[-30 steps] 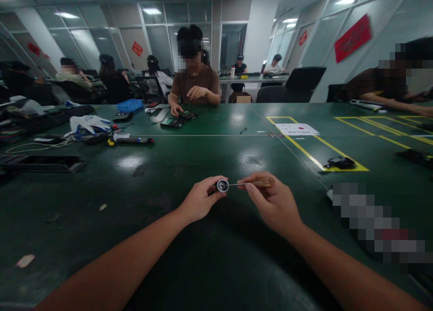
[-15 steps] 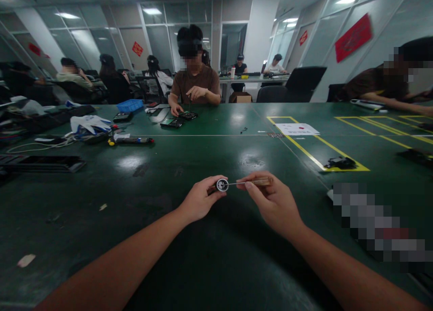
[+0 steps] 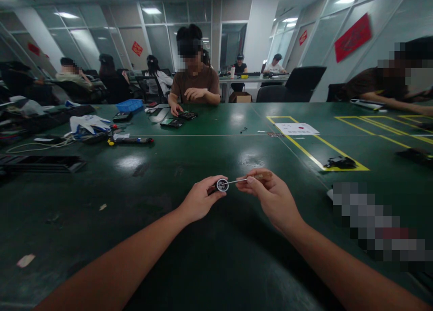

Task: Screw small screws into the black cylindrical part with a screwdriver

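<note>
Between the thumb and fingers of my left hand (image 3: 200,199) is a small round cylinder-like part (image 3: 222,185) with a pale rim, its open end turned toward me. The inside is too small to make out in detail. My right hand (image 3: 273,197) is closed around the amber handle of a screwdriver (image 3: 262,176). Its thin metal shaft slopes down to the left, and the tip reaches into the round part's opening. Both hands are above the green table (image 3: 189,266).
White gloves (image 3: 89,123), a dark tool with yellow and red ends (image 3: 132,140) and a blue tray (image 3: 130,105) lie to the left. A co-worker (image 3: 194,83) handles black parts across the table. Right are a paper sheet (image 3: 297,128) and a black part (image 3: 340,162).
My right hand has tilted the screwdriver: its handle end is higher and the shaft slopes more steeply into the round part. My left hand has stayed in place.
</note>
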A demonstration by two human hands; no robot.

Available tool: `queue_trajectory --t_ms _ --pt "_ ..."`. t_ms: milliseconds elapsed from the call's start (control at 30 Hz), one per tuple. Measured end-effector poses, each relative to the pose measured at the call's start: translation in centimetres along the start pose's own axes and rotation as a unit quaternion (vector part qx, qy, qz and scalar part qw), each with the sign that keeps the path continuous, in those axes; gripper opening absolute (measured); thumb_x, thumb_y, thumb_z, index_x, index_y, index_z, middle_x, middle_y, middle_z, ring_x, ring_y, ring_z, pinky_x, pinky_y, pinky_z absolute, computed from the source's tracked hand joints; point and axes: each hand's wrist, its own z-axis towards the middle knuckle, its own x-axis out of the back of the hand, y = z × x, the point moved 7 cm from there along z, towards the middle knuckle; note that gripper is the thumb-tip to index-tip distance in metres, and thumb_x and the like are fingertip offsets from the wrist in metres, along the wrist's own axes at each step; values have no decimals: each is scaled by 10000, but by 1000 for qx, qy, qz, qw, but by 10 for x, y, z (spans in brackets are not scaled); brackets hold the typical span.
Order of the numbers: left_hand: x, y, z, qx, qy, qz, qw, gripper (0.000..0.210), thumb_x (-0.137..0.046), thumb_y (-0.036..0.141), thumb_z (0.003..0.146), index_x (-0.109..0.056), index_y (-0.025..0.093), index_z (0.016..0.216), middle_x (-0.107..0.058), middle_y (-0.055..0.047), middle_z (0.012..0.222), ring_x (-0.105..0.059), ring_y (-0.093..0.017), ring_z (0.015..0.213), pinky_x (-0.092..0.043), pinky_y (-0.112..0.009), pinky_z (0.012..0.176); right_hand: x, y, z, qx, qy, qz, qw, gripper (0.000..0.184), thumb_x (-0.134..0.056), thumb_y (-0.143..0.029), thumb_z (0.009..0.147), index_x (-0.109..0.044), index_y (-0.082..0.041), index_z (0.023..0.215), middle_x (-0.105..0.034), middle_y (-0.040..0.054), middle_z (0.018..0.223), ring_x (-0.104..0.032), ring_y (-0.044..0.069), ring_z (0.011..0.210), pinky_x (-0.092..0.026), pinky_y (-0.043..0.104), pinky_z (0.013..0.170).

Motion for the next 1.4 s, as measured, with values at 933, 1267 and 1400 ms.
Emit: queue_trajectory --t_ms 933,1267,1400 --pt "-1 -1 1 -20 -10 20 1000 389 -659 158 867 -639 243 1247 -670 -41 1199 -632 -204 1111 -505 -369 1005 -1 -13 -1 50 -18 -102 993 129 -685 -315 890 -629 -207 932 -740 34 836 -739 179 798 -606 326 787" --pt "-2 -1 1 -26 -19 27 999 381 -658 190 879 -638 260 1253 -673 -37 1216 -635 -211 1126 -510 -375 1002 -1 -22 -8 99 -14 -190 977 106 -628 -307 929 -612 -209 968 -745 54 879 -734 192 811 -574 311 723" --pt "-3 -2 1 -21 -25 29 999 367 -658 202 880 -639 256 1243 -679 -37 1189 -643 -209 1097 -516 -373 983 -3 -25 -8 101 -19 -206 973 99 -621 -304 930 -613 -208 955 -742 49 849 -730 192 794 -570 306 700"
